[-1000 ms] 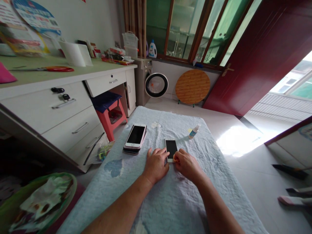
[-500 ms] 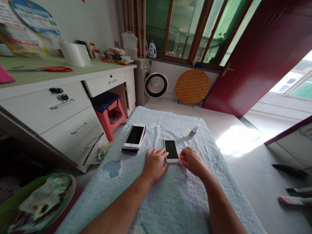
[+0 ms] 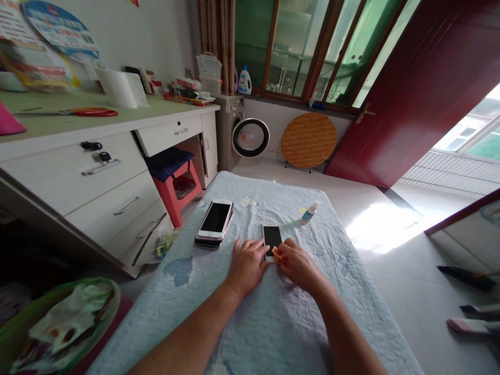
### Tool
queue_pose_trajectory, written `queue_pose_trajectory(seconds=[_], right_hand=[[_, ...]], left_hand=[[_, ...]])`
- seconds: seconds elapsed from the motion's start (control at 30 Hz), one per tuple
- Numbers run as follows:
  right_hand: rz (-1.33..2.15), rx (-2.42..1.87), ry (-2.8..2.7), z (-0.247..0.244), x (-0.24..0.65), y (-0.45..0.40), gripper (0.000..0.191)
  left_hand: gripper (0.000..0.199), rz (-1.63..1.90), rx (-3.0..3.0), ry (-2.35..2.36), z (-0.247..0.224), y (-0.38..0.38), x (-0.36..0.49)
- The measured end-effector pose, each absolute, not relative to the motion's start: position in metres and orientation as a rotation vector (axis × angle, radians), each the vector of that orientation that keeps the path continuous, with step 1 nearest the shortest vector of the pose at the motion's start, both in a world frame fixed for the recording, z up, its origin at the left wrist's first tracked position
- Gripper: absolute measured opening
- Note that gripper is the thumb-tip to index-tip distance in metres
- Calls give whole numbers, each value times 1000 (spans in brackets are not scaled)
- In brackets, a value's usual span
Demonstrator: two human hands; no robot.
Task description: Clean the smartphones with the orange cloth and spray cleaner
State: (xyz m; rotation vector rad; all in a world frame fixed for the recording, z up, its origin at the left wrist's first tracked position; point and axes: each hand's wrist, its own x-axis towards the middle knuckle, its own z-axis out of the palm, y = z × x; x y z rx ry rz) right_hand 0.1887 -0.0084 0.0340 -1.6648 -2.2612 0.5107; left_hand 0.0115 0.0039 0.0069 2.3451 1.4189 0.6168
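A white phone (image 3: 272,236) with a dark screen lies face up on the blue cloth (image 3: 258,317). My left hand (image 3: 247,264) rests flat with its fingers spread, fingertips at the phone's left edge. My right hand (image 3: 296,262) pinches a small orange cloth (image 3: 276,254) over the lower right part of the screen. To the left is a stack of phones, with a white phone (image 3: 215,219) on top. A small spray bottle (image 3: 310,212) with a white cap stands beyond my right hand.
A white desk (image 3: 105,156) with drawers runs along the left, a red stool (image 3: 175,195) beside it. At the lower left sits a green-rimmed bin (image 3: 113,307) holding crumpled paper. A washing machine (image 3: 226,130) with its door open and a round wooden tabletop (image 3: 308,139) are at the back.
My right hand has moved left from the phone's right edge onto its lower screen, and the orange cloth now shows more. My left hand has hardly moved.
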Motion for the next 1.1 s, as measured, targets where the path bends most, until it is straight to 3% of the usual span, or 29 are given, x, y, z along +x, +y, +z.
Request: queue_pose_trajectory(seconds=[0.33,0.63,0.93,1.1], right_hand=[[393,-1811,-2025,34,213,1,8],[847,-1861,-1572,20,200,5,13],[1198,-1489,-1167,18,200,7,20],[1238,-1345,-1130,28,192,4,24]], left_hand=[[35,622,2343,1429,9,4,13],[36,651,2360,1399,6,5,13],[36,674,2341,1350,8,5,12],[48,740,2307,1309,11,5,12]])
